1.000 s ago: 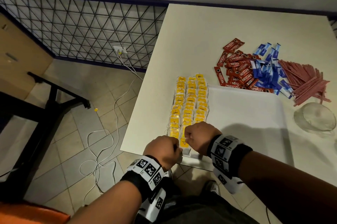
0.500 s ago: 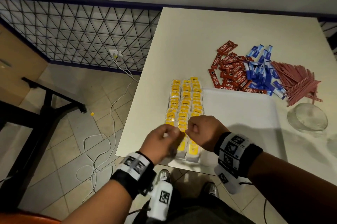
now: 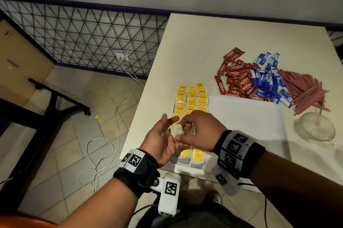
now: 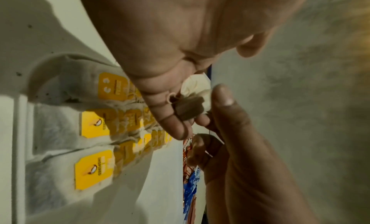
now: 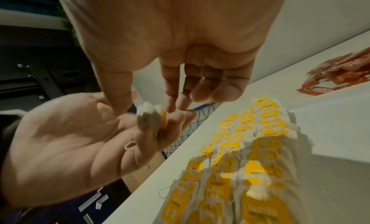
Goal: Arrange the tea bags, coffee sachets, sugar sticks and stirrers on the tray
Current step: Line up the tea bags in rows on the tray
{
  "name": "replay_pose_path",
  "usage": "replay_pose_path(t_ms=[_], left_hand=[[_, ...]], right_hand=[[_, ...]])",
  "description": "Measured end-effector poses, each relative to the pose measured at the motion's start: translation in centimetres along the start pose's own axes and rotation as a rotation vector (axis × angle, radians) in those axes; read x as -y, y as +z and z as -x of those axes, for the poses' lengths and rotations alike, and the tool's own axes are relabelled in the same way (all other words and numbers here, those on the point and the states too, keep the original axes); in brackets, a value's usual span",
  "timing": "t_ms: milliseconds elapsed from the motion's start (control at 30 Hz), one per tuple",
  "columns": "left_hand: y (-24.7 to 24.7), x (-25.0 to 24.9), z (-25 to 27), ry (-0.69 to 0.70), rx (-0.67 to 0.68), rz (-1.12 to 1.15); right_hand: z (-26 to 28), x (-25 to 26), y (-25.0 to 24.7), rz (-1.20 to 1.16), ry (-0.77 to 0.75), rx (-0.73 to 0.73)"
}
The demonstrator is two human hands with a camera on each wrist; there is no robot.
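A single tea bag [image 3: 177, 129] is kept lifted over the tray's [image 3: 246, 127] near-left corner, pinched by the curled right hand [image 3: 201, 131] and rested on the fingers of the left hand [image 3: 160, 141], which is left loosely spread, so nothing is really gripped by it. Three rows of yellow-tagged tea bags [image 3: 192, 101] are laid on the tray's 9 o'clock side; coffee sachets [image 3: 238, 81], sugar sticks [image 3: 269, 81] and stirrers [image 3: 304, 90] are piled off it at 12 to 2 o'clock, a glass bowl [image 3: 314, 127] at 3. A thread loop [image 5: 129, 146] by the left fingers is made out most clearly from the right wrist.
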State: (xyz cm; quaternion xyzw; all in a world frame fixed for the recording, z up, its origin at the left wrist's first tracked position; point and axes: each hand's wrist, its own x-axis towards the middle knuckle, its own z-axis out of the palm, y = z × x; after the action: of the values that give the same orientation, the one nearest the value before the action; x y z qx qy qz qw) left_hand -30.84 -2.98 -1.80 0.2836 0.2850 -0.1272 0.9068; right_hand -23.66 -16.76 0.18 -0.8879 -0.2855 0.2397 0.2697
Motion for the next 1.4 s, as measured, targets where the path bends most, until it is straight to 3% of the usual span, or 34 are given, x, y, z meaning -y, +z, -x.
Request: replay_pose_path(t_ms=[167,333,467,567,667,767,867,967,1067,1233,1400], left_hand=[[-0.2,0.3,0.0,0.205,-0.159,-0.543],[-0.5,-0.5,0.1,0.555,-0.403,-1.273],[1.0,-0.4,0.6,0.671,-0.371,-1.357],[1.1,-0.3,1.1,0.585,-0.273,-1.195],[0.7,-0.5,1.2,0.553,-0.211,-1.119],[-0.2,-1.4,0.8,0.658,-0.219,-1.345],[-0.8,-1.9,0.4,0.546,-0.102,-1.444],[-1.8,-1.8,0.3,0.408,-0.128,-1.409],[-3.1,-1.3,0.5,0.369,-0.134,-1.267],[-5.6,0.2,0.7,0.227,-0.164,-1.538],[-6.6,0.7,0.8,0.225,-0.184,-1.656]], right_hand=[[0.0,-0.3,0.2,-0.188,0.053,-0.033],[0.2,-0.3,0.2,-0.233,0.028,-0.148],[0.2,0.4,0.2,-0.383,0.066,-0.111],[-0.2,0.2,-0.1,-0.448,0.118,-0.124],[-0.3,-0.1,-0.6,-0.316,0.123,-0.128],[-0.2,0.1,-1.2,-0.199,0.039,-0.081],[-0.3,0.8,-1.5,-0.102,-0.069,-0.032],[-0.6,1.3,-1.2,-0.085,-0.094,-0.035],[-0.7,1.3,-0.4,-0.046,-0.086,0.009],[-0.8,1.5,1.7,0.098,-0.035,0.244],[-1.1,1.2,3.8,0.132,0.029,0.272]])
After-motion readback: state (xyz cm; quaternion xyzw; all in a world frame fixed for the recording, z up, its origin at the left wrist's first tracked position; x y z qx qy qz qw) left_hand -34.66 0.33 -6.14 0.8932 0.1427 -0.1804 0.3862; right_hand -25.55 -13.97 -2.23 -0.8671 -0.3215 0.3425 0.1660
